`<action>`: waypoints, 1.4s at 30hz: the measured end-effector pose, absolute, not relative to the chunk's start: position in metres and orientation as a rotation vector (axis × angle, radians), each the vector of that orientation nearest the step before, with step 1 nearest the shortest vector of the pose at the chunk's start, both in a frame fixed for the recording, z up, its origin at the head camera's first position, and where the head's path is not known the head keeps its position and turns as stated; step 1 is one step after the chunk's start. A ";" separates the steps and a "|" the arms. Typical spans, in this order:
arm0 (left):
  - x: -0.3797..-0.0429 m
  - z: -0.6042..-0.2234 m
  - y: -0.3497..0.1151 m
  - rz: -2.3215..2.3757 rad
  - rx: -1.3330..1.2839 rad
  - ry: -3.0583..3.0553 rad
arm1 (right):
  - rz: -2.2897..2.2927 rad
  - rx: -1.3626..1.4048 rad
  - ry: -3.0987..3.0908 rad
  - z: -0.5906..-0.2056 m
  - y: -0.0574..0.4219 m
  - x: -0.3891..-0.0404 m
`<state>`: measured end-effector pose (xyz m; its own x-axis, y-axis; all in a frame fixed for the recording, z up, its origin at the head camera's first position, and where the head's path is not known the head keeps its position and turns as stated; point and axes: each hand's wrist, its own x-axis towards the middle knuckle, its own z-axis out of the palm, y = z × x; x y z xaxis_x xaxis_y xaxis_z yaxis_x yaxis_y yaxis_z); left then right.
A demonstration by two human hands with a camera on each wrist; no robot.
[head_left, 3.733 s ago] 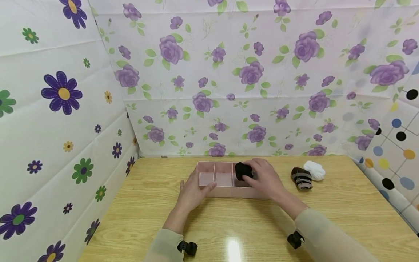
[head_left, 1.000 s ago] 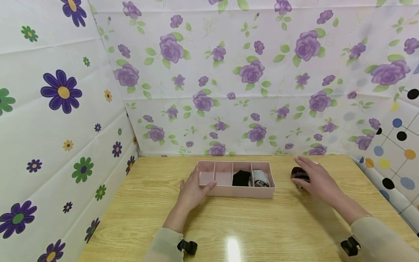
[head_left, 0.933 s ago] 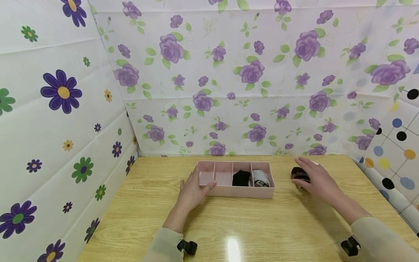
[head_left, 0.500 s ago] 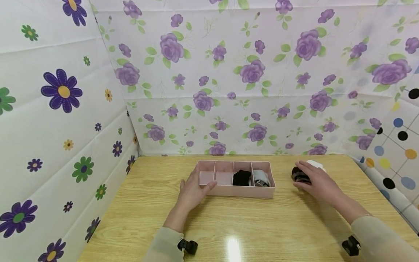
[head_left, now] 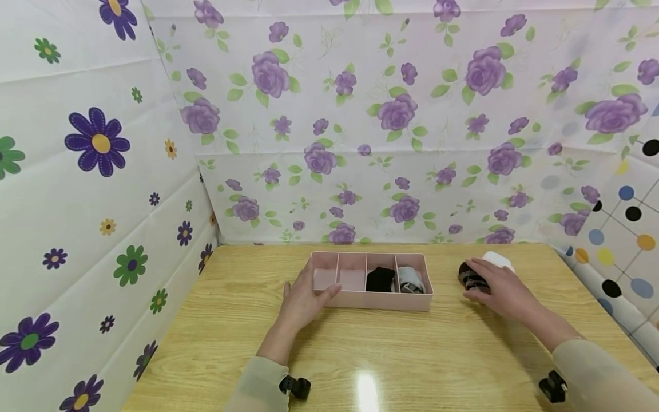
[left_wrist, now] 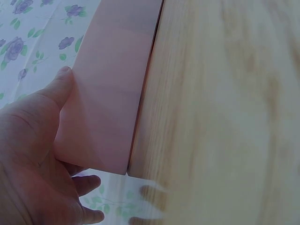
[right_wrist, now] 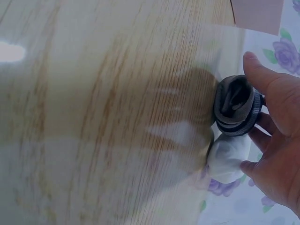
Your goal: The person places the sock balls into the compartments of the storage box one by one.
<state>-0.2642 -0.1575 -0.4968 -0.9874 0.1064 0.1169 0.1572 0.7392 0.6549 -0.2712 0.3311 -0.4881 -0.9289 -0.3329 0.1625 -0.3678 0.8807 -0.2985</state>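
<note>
My left hand (head_left: 301,302) holds the left front corner of a pink divided box (head_left: 378,301), thumb at the front rim and fingers round the end. In the left wrist view the box's front wall (left_wrist: 110,93) lies beside the thumb. My right hand (head_left: 501,289) reaches over a dark striped rolled pair of socks (head_left: 471,278). In the right wrist view these striped socks (right_wrist: 236,105) sit between the thumb, which stands apart, and the fingers behind. A white rolled pair of socks (head_left: 498,260) lies right behind them, partly hidden by the hand.
Black socks (head_left: 380,280) fill the box's third compartment from the left, and light grey socks (head_left: 410,279) the rightmost one. The two left compartments show bare floors. The wooden table (head_left: 391,355) ends at a flowered cloth wall (head_left: 360,189) behind the box.
The black socks that my right hand held at the box now lie inside it. That hand moved right to the striped socks and lately shifted slightly nearer me. My left hand stayed put.
</note>
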 end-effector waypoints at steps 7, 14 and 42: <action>-0.264 -0.497 -0.157 -1.086 -0.220 -2.861 | 0.463 0.556 -2.947 -0.491 0.334 -0.271; -0.264 -0.496 -0.157 -1.089 -0.216 -2.859 | 0.420 0.575 -2.924 -0.495 0.337 -0.269; -0.265 -0.498 -0.158 -1.083 -0.226 -2.860 | 0.608 0.500 -2.975 -0.499 0.332 -0.265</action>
<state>-0.2648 -0.1580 -0.4978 -0.9863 0.1110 0.1219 0.1639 0.7402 0.6521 -0.2654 0.3324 -0.4991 -0.9451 -0.3014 0.1260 -0.3267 0.8692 -0.3711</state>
